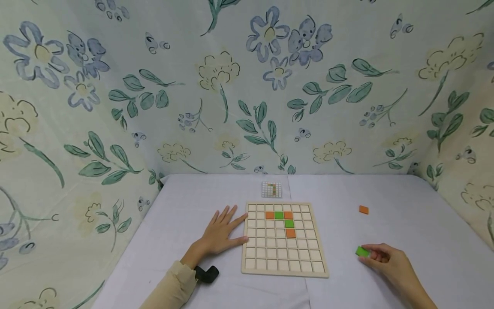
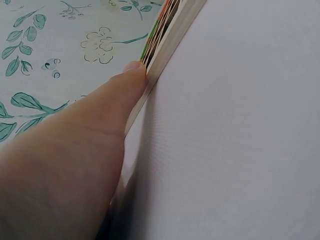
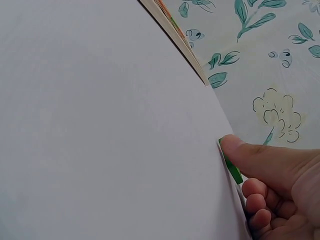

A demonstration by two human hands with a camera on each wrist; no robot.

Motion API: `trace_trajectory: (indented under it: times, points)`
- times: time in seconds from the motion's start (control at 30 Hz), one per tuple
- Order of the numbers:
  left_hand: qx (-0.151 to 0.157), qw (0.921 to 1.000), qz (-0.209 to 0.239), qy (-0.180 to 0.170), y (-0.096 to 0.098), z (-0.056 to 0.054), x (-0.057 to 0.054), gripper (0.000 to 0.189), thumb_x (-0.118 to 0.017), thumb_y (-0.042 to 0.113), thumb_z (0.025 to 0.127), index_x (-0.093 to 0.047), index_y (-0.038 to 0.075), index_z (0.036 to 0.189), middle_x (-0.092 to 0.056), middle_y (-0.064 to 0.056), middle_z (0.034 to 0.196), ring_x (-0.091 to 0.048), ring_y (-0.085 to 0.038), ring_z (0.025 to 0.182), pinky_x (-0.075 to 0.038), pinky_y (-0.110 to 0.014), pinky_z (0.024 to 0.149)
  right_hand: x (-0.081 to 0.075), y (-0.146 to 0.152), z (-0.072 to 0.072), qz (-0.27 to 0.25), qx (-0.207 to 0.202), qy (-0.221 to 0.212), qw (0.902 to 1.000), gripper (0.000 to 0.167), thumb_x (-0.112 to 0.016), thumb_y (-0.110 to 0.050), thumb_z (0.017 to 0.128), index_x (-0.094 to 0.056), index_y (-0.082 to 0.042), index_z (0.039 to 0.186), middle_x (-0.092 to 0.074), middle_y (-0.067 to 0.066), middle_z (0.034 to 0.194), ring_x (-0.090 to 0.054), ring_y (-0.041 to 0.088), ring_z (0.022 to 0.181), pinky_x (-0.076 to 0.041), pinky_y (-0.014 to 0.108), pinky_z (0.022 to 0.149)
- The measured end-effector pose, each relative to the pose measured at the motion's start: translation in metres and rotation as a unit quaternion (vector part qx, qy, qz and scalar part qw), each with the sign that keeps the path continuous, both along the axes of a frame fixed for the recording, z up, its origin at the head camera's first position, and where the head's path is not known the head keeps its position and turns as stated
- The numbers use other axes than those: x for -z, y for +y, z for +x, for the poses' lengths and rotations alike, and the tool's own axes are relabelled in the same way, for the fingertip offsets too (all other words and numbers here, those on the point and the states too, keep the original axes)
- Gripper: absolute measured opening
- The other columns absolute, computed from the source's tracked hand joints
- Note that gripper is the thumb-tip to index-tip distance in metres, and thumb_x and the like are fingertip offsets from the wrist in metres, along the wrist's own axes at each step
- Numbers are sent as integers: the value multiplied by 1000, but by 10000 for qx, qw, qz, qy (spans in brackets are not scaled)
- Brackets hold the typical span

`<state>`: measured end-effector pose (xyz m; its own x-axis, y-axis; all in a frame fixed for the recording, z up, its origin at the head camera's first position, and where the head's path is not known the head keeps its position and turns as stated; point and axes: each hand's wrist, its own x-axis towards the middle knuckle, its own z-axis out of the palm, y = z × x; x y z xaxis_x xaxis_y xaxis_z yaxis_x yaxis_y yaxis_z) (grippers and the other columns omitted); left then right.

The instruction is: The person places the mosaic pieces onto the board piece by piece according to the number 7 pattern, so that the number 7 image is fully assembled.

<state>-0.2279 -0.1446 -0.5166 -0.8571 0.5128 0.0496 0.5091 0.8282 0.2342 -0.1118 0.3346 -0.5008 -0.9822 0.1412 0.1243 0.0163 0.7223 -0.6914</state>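
My beige sleeve point(image 1: 171, 283) is lying nearest the head camera, at the near left, with a black object point(image 1: 207, 274) sitting beside the wrist. My left hand point(image 1: 220, 234) is resting with its fingers spread, thumb and forefinger touching the left edge of the gridded board point(image 1: 272, 254). In the board's far half, an orange tile point(image 1: 269, 215), a green tile point(image 1: 279, 215) and another orange tile point(image 1: 288, 215) are sitting side by side; nearer, below the right-hand one, a second green tile point(image 1: 289, 223) and a third orange tile point(image 1: 290, 233) are continuing the line. A small patterned card point(image 1: 266, 193) is lying just beyond the far edge. Well right of the board, my right hand point(image 1: 390, 257) is pinching a green piece point(image 1: 362, 251), and a loose orange piece point(image 1: 364, 210) is lying farther off on the white cloth point(image 1: 339, 193).

In the left wrist view, my thumb is pressing against the board's edge; the other fingers aren't showing.

In the right wrist view, my thumb is bearing on the green piece, other fingers curling below; whether it's touching the cloth I can't tell.
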Motion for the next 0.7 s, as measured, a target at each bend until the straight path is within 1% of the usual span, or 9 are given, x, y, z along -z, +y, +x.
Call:
trace_trajectory:
  times: [0.2,0.43,0.7]
  points:
    - [-13,10000,-2,19,0,0,0,83,-35,80,90,-23,36,159,-9,-7,167,-2,-32,152,1,-56,119,4,0,1,183,-90,407,9990,34,-88,-6,72,-75,5,102,-54,-4,73,-42,4,60,-39,22,50]
    - [5,10000,30,29,0,1,0,83,-35,80,90,-23,36,159,-9,-7,167,-2,-32,152,1,-56,119,6,2,0,287,-194,550,9979,31,-88,-7,73,-76,3,99,-54,-6,73,-42,3,61,-39,22,50]
    - [28,10000,89,-15,0,3,-3,82,-37,79,91,-25,34,159,-10,-9,166,-3,-33,152,0,-57,118,7,2,0,413,-249,672,9966,28,-87,-6,73,-76,2,96,-52,-7,72,-42,2,61,-39,21,50]
